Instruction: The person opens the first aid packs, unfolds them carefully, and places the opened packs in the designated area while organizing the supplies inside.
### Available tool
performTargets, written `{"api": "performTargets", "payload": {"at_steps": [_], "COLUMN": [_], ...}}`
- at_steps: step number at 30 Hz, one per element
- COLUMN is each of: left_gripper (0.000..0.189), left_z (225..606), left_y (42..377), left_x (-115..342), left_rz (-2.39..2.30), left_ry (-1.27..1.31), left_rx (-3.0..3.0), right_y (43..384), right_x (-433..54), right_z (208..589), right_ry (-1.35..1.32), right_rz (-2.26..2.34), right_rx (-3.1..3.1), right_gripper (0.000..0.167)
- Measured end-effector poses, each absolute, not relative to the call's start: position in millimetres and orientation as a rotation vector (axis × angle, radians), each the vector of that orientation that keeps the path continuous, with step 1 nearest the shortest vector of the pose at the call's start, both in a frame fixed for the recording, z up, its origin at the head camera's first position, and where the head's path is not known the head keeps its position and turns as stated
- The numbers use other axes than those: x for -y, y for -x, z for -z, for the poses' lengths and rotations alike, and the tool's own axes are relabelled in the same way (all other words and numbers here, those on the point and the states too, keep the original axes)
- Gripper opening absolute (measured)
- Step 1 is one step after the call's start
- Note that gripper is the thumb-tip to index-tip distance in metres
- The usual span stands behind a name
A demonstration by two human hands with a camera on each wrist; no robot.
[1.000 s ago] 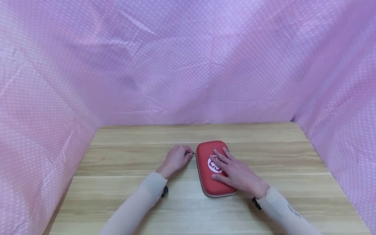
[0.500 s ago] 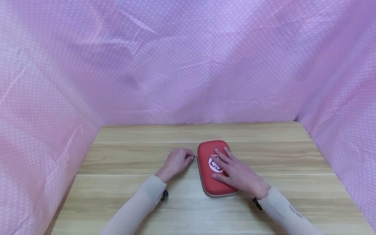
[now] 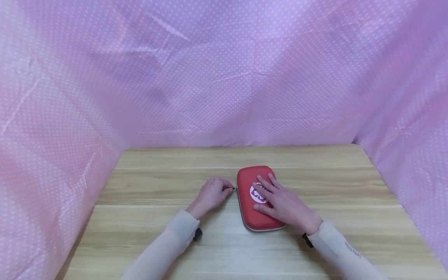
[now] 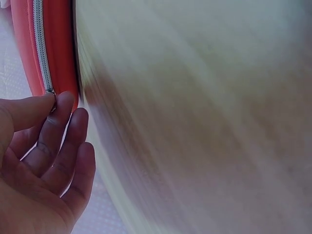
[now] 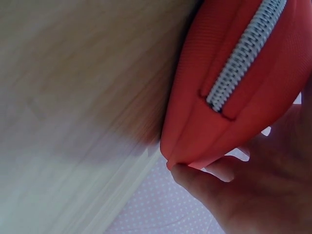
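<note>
A red zippered hard case (image 3: 250, 214) with a white round emblem (image 3: 258, 193) lies flat on the wooden table. At its left side, my left hand (image 3: 212, 194) pinches the small zipper pull (image 4: 52, 101) between thumb and forefinger; the other fingers are loosely bent. Silver zipper teeth (image 4: 43, 53) run along the case's side beyond the pull. My right hand (image 3: 285, 204) rests on the top of the case with its fingers spread, partly covering the emblem. In the right wrist view, the stitched end of the zipper (image 5: 218, 103) shows on the side near that hand.
The light wooden table (image 3: 150, 182) extends around the case. Pink polka-dot fabric (image 3: 224, 77) hangs behind the table and on both sides. Each wrist wears a dark strap piece (image 3: 307, 240) below the sleeve cuff.
My left hand has drawn the zipper pull a short way along the left side of the case toward me. The right hand keeps its place on the case. The head view has shifted slightly.
</note>
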State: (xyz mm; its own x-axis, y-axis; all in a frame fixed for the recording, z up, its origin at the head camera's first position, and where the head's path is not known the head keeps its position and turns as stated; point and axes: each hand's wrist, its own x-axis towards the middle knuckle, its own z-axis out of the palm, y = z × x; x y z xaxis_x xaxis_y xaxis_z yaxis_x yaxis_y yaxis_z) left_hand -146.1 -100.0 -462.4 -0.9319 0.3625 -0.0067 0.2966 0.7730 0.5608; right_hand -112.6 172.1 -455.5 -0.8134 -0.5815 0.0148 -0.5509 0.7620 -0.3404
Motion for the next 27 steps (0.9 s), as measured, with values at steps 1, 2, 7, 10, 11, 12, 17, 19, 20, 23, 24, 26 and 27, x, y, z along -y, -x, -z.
{"api": "performTargets", "payload": {"at_steps": [1, 2, 7, 10, 11, 12, 17, 19, 20, 23, 24, 26, 27], "left_gripper": [0.012, 0.012, 0.013, 0.015, 0.015, 0.016, 0.016, 0.015, 0.014, 0.014, 0.014, 0.014, 0.014], "left_z": [462.3, 462.2, 461.1, 459.2, 458.5, 458.0, 457.0, 457.6, 457.9, 458.4, 458.4, 457.9, 457.7], "left_y": [144.6, 143.1, 134.2, 130.2, 129.1, 128.0, 123.2, 122.0, 121.4, 119.9, 119.3, 118.1, 117.4], "left_x": [99.6, 99.3, 97.0, 95.7, 95.6, 95.4, 95.4, 95.5, 95.5, 95.4, 95.4, 95.4, 95.4], "left_rz": [-0.874, -0.868, -0.843, -0.824, -0.816, -0.805, -0.773, -0.763, -0.762, -0.762, -0.762, -0.769, -0.770], "left_ry": [-0.524, -0.533, -0.547, -0.548, -0.551, -0.554, -0.581, -0.599, -0.598, -0.600, -0.596, -0.587, -0.587], "left_rx": [-2.848, -2.849, -2.851, -2.850, -2.851, -2.853, -2.869, -2.881, -2.882, -2.884, -2.882, -2.877, -2.877], "right_y": [112.5, 112.4, 111.3, 111.4, 111.5, 111.7, 111.8, 111.6, 111.6, 110.8, 110.6, 110.3, 110.2], "right_x": [-172.2, -172.2, -172.2, -173.0, -173.4, -173.7, -174.1, -173.7, -173.6, -173.3, -173.4, -173.4, -173.3], "right_z": [455.2, 454.8, 454.5, 453.6, 453.2, 452.7, 452.6, 452.8, 452.8, 451.7, 451.4, 450.9, 450.8], "right_ry": [0.925, 0.927, 0.928, 0.926, 0.926, 0.927, 0.937, 0.939, 0.938, 0.945, 0.946, 0.948, 0.950], "right_rz": [0.511, 0.512, 0.512, 0.514, 0.514, 0.514, 0.508, 0.507, 0.508, 0.517, 0.521, 0.524, 0.525], "right_rx": [-2.862, -2.861, -2.850, -2.847, -2.846, -2.845, -2.843, -2.840, -2.839, -2.844, -2.845, -2.849, -2.851], "right_gripper": [0.080, 0.080, 0.080, 0.080, 0.080, 0.080, 0.080, 0.080, 0.080, 0.079, 0.078, 0.077, 0.077]}}
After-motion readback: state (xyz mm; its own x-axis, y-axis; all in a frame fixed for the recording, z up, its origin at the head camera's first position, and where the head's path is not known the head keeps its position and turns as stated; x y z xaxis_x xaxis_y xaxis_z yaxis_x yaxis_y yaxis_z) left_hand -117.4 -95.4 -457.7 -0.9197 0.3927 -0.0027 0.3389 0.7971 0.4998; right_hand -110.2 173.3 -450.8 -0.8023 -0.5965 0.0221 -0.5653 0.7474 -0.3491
